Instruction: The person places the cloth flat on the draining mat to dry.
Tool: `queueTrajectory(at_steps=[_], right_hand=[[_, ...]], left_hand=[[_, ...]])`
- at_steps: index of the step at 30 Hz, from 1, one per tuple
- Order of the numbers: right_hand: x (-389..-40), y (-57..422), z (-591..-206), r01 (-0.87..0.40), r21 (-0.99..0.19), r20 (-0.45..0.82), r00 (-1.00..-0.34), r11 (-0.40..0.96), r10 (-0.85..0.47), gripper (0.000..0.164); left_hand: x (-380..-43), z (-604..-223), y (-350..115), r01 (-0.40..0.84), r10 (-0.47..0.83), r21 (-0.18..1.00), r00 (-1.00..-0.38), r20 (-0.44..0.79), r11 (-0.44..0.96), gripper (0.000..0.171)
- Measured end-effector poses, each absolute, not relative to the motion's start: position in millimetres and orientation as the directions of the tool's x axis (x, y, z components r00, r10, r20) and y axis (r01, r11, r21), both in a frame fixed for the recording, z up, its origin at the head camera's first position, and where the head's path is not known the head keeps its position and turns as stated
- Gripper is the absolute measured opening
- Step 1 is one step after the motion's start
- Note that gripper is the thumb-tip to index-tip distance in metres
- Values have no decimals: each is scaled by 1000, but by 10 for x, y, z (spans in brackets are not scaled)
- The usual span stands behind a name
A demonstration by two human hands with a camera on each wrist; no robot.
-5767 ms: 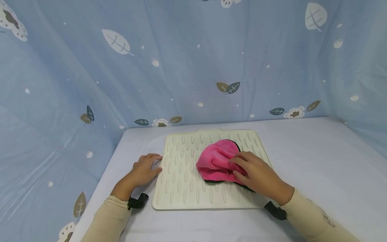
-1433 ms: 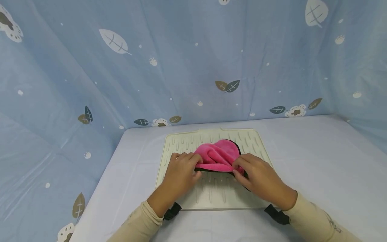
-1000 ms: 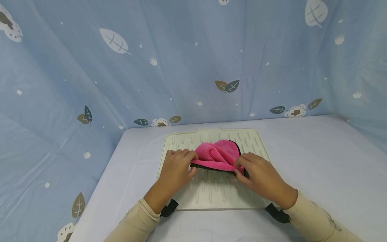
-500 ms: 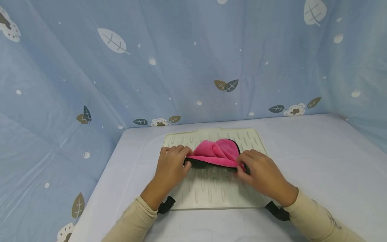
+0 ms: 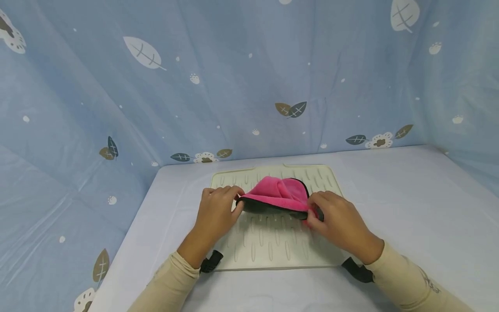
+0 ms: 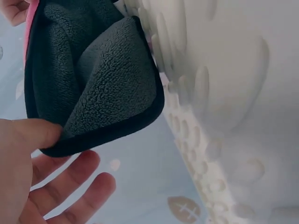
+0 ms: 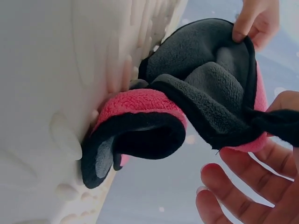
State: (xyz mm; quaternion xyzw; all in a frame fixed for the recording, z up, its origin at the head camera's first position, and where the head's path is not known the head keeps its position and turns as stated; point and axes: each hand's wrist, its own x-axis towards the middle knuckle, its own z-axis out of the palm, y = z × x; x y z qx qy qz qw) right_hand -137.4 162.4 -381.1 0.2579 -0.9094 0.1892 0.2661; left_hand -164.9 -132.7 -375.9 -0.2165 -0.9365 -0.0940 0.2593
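Observation:
A pink cloth (image 5: 278, 190) with a dark grey underside (image 6: 112, 79) and black edging is raised along its near edge over a cream ribbed mat (image 5: 269, 251). My left hand (image 5: 218, 212) pinches its left corner between thumb and fingers. At the right end, my right hand (image 5: 339, 221) pinches the edge. In the right wrist view a folded part of the cloth (image 7: 140, 105) curls down against the mat, pink outside and grey inside. The far part of the cloth sits bunched on the mat.
The mat lies on a white-covered table (image 5: 409, 208). A blue curtain (image 5: 234, 78) with leaf and flower prints hangs behind and along the left side. Black wrist straps (image 5: 358, 271) show below the hands.
Earlier the left hand rested at the mat's left edge; it then took hold of the cloth and has moved left and up, spreading and lifting the near edge. The right hand has risen slightly.

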Motion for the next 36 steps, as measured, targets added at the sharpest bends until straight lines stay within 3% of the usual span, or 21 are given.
queueTrajectory(at_steps=[9, 21, 28, 36], right_hand=[[-1419, 1671, -3816, -481, -249, 515, -801, 841, -305, 15], [-1448, 1703, -3845, -455, -259, 500, -818, 852, -285, 13], [-1456, 1700, -3855, -460, -254, 501, -815, 851, -291, 14], [-1453, 1695, -3866, -474, -236, 514, -801, 848, -305, 14]], left_hand=[[-1654, -3783, -1323, 526, 448, 106, -800, 400, 844, 24], [-1676, -3844, -1317, 545, 499, 87, -811, 305, 834, 42], [-1699, -3851, -1349, 532, 472, 89, -806, 356, 842, 42], [-1730, -3814, -1382, 481, 384, 70, -772, 507, 874, 35]])
